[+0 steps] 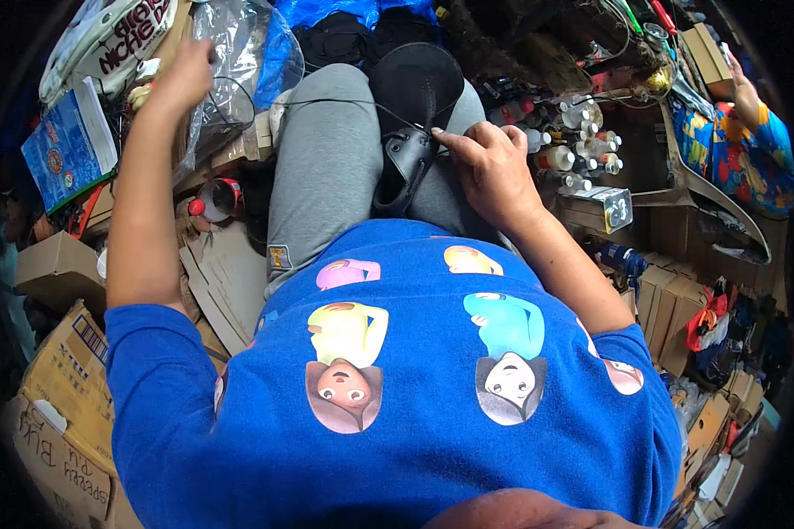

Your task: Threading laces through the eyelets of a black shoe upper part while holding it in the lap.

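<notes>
A black shoe point(408, 163) lies between my thighs, its opening toward me and small holes along its edge. Beyond it a wide, dark, rounded piece point(416, 79) rests between my knees; whether it is part of the shoe I cannot tell. My right hand point(494, 172) is at the shoe's right edge, index fingertip touching it, other fingers curled. Out to the far left, my left hand point(183, 81) is raised and closed, with a thin black thread point(331, 100) trailing from near it. That thread loops and crosses my left thigh to the shoe.
Several small capped bottles point(582, 145) stand at the right beside a clear container point(604, 210). At left are a blue book point(71, 145), a clear plastic sheet point(229, 53), a red-capped bottle point(220, 199) and cardboard boxes point(71, 375). Another person's hand point(746, 97) shows at far right.
</notes>
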A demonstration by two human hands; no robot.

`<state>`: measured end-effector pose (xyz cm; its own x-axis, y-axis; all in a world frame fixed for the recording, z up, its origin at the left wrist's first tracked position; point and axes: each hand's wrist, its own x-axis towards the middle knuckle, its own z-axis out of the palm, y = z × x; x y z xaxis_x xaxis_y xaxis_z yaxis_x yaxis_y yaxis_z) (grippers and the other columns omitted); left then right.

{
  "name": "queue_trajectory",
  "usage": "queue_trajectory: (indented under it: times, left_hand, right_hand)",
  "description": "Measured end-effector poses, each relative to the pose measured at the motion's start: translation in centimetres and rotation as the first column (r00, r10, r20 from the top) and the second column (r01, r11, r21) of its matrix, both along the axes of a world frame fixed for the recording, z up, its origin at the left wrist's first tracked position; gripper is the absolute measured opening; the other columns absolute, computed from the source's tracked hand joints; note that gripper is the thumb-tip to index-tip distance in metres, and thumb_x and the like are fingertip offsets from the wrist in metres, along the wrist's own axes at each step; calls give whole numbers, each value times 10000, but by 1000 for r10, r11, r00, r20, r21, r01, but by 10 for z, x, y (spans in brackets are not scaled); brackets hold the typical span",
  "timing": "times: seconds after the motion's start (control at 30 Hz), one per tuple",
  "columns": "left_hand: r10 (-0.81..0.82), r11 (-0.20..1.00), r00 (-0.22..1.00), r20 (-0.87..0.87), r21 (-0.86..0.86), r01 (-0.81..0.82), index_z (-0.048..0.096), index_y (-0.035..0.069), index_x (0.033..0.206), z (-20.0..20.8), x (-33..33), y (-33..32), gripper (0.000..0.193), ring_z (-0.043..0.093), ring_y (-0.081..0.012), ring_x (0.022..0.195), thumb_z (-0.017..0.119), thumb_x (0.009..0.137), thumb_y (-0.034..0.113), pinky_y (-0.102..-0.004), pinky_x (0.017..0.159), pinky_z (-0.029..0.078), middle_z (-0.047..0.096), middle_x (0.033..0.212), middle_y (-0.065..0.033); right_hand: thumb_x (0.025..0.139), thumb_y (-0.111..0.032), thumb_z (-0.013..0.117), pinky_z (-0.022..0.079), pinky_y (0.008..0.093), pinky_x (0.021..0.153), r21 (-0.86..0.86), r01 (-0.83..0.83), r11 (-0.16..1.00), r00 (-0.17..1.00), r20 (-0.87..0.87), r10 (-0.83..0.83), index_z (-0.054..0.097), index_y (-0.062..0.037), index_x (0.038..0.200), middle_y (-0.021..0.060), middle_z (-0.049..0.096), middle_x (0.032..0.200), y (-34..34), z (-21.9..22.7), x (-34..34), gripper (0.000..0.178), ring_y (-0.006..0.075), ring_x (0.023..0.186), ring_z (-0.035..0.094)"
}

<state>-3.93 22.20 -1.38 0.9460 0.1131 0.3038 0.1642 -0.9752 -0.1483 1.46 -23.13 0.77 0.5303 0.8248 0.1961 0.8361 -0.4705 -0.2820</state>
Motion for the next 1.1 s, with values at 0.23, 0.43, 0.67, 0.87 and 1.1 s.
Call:
queue_trajectory:
  times: [0.23,0.43,0.67,0.87,1.1]
  left_hand:
    - [-230,554,971,62,-812,183,676,67,1007,35,-45,-187,346,602,-247,775,545,734,-103,-346,786,484,579,904,-110]
    - [-305,809,919,249,-441,388,718,125,879,7,-25,-216,182,557,-226,748,704,710,61,-322,655,409,542,745,-36]
    - [-405,565,877,258,-684,462,750,208,917,1,-6,-215,254,522,-181,709,689,723,56,-324,643,397,513,731,-18]
    - [-413,608,897,158,-685,401,746,238,944,2,-8,-215,270,509,-173,749,672,743,74,-326,726,356,512,736,-1]
    - [-421,615,895,147,-679,401,744,250,941,-1,-7,-217,250,512,-163,748,668,761,92,-327,751,327,510,709,13]
  right_hand:
    - [794,-64,614,350,409,859,-2,6,1000,998,65,-6,657,-200,1133,31,551,810,1,-3,-2,368,200,810,559]
    - [748,-84,622,343,412,856,-3,-19,1000,990,-137,19,687,-269,1096,10,561,825,-2,-4,17,399,198,876,552]
    - [798,-89,613,348,376,877,-14,-137,991,871,-478,113,716,-305,1054,-3,593,829,-2,1,61,350,204,917,541]
    - [687,63,549,435,290,823,-12,-157,987,859,-495,131,724,-187,1049,26,549,826,2,1,67,474,169,859,535]
    - [754,19,591,426,289,840,-2,-168,986,836,-530,142,717,-178,1066,16,547,846,2,-1,70,390,167,876,525]
